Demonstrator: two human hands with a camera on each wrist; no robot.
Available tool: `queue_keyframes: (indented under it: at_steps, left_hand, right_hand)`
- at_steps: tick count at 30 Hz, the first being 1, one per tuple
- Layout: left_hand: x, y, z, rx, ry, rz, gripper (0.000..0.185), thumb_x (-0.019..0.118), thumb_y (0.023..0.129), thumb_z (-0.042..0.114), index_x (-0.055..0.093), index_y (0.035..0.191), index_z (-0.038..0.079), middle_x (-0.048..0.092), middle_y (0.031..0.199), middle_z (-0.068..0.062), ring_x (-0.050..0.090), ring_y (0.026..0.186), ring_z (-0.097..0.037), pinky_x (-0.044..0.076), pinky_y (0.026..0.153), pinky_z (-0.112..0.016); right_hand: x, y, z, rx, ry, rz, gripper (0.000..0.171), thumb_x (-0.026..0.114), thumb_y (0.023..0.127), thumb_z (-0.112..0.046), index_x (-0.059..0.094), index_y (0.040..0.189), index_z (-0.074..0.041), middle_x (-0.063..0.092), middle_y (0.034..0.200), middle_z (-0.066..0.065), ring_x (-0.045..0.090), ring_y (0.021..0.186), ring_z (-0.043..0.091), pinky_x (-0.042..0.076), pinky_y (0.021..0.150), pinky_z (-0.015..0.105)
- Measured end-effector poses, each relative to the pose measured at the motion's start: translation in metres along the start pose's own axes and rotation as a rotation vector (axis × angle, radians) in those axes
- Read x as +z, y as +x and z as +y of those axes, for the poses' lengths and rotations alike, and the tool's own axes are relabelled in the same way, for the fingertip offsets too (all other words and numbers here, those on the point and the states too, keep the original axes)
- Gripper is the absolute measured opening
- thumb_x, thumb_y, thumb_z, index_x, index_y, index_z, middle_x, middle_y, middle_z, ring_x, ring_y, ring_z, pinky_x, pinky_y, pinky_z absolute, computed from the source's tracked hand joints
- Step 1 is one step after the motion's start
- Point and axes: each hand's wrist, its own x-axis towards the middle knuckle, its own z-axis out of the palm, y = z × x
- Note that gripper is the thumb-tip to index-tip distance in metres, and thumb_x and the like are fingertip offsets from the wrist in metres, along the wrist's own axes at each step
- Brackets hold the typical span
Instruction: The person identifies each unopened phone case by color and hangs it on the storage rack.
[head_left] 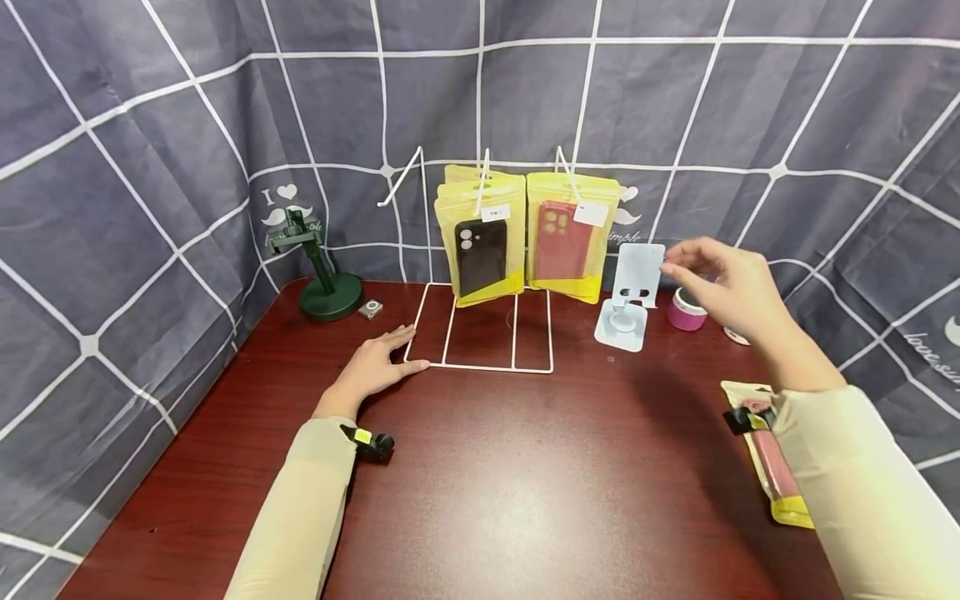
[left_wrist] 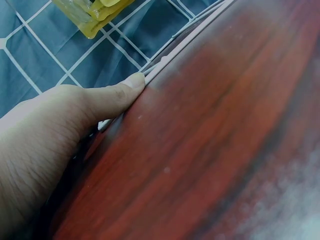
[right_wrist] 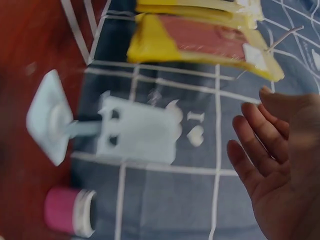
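My left hand (head_left: 378,363) lies flat on the dark red table (head_left: 480,483), fingers straight, its thumb (left_wrist: 117,95) touching the base of a white wire display rack (head_left: 480,329). Yellow phone-case packets hang on the rack: one with a black case (head_left: 480,250), one with a red case (head_left: 572,237). My right hand (head_left: 720,279) hovers in the air with loose fingers (right_wrist: 260,135), holding nothing, just right of a pale blue phone stand (head_left: 630,296). That phone stand (right_wrist: 130,132) shows in the right wrist view too.
A pink and white round object (head_left: 686,310) sits behind the right hand. A green stand (head_left: 322,279) and a small silver item (head_left: 370,309) are at the back left. Another yellow packet (head_left: 776,467) lies at the table's right edge. A checked grey cloth (head_left: 150,167) surrounds everything.
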Motion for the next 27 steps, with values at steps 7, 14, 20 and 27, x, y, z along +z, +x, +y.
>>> queue_keyframes:
  at_steps: [7, 14, 20, 27]
  left_hand:
    - [-0.001, -0.001, 0.001, -0.013, -0.001, 0.005, 0.091, 0.062, 0.082, 0.076, 0.045, 0.154, 0.022, 0.040, 0.158, -0.006, 0.035, 0.146, -0.031, 0.030, 0.115, -0.056]
    - [-0.001, 0.000, 0.002, -0.015, 0.007, -0.002, 0.092, 0.060, 0.082, 0.078, 0.044, 0.154, 0.023, 0.039, 0.159, -0.006, 0.035, 0.146, -0.030, 0.030, 0.115, -0.056]
    - [0.001, 0.002, 0.001, -0.015, -0.005, -0.001, 0.091, 0.061, 0.082, 0.077, 0.044, 0.154, 0.023, 0.039, 0.159, -0.005, 0.034, 0.147, -0.031, 0.029, 0.115, -0.057]
    - [0.000, 0.001, -0.001, -0.007, 0.010, -0.003, 0.092, 0.061, 0.082, 0.077, 0.044, 0.154, 0.023, 0.039, 0.159, -0.005, 0.034, 0.146, -0.031, 0.029, 0.115, -0.057]
  right_hand:
    - [-0.010, -0.052, 0.039, 0.054, -0.019, -0.121, 0.013, 0.078, 0.090, -0.029, 0.074, 0.101, -0.025, 0.072, 0.086, -0.006, 0.060, 0.076, -0.007, 0.040, 0.067, 0.010]
    - [-0.019, -0.109, 0.086, 0.232, -0.067, -0.209, 0.024, 0.076, 0.091, -0.035, 0.073, 0.110, -0.020, 0.074, 0.094, -0.003, 0.064, 0.072, 0.001, 0.045, 0.059, 0.015]
    - [-0.031, -0.149, 0.136, 0.275, -0.172, -0.243, 0.034, 0.074, 0.092, -0.034, 0.069, 0.115, -0.009, 0.072, 0.098, 0.013, 0.064, 0.073, 0.013, 0.043, 0.066, 0.023]
    - [-0.037, -0.172, 0.170, 0.315, -0.358, -0.317, 0.064, 0.070, 0.091, -0.045, 0.059, 0.108, 0.016, 0.059, 0.092, 0.033, 0.052, 0.090, 0.050, 0.041, 0.073, 0.061]
